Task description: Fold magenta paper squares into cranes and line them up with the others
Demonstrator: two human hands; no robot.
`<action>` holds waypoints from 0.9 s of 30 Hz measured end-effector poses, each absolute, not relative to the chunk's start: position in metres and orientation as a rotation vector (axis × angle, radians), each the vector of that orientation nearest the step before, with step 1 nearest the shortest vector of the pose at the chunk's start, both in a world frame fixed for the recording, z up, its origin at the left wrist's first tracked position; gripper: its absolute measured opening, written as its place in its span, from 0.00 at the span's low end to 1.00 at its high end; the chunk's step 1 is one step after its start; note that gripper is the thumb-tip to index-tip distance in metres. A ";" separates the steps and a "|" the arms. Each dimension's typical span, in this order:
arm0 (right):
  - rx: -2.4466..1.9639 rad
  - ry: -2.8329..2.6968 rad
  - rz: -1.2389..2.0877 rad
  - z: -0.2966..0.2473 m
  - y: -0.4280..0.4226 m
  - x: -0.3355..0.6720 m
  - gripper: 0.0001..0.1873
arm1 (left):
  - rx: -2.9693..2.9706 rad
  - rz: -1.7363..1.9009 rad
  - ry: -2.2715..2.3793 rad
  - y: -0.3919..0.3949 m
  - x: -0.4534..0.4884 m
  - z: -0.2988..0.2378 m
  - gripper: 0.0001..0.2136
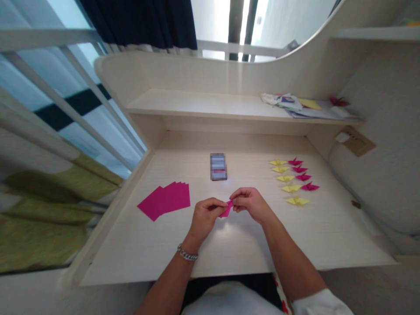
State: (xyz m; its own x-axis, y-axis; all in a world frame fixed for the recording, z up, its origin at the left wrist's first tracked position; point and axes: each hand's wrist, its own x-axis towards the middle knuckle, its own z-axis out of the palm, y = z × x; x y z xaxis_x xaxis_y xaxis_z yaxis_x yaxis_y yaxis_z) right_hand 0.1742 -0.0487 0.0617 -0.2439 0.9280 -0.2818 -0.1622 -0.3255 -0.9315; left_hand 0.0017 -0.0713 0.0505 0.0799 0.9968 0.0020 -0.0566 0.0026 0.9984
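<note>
Between my hands, above the desk's front half, is a small folded piece of magenta paper (225, 211). My left hand (207, 214) pinches its left side between thumb and fingers. My right hand (250, 203) pinches the upper right tip. The fingers cover part of the folds. Left of my hands lies a fanned stack of magenta paper squares (169, 200). To the right stand two columns of folded paper cranes, yellow cranes (285, 178) on the left and magenta cranes (302, 176) beside them.
A phone (218, 166) with a lit, blurred screen lies on the desk (243, 245) beyond my hands. Papers and a plastic wrapper (282, 101) rest on the back shelf (203, 103). A wall socket (356, 140) with a cable is at the right; bed rails (82, 118) run along the left.
</note>
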 end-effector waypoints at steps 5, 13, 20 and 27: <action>-1.156 -1.033 1.667 0.064 -0.050 0.174 0.09 | 1.233 1.193 1.112 -0.072 0.001 0.052 0.01; -1.162 -1.128 1.652 0.069 -0.053 0.176 0.11 | 1.194 1.163 1.131 -0.074 0.002 0.053 0.03; -1.189 -1.006 1.634 0.064 -0.052 0.173 0.08 | 1.168 1.145 1.152 -0.074 0.003 0.056 0.02; -1.170 -0.978 1.656 0.063 -0.053 0.175 0.12 | 1.102 1.142 1.143 -0.073 0.004 0.054 0.03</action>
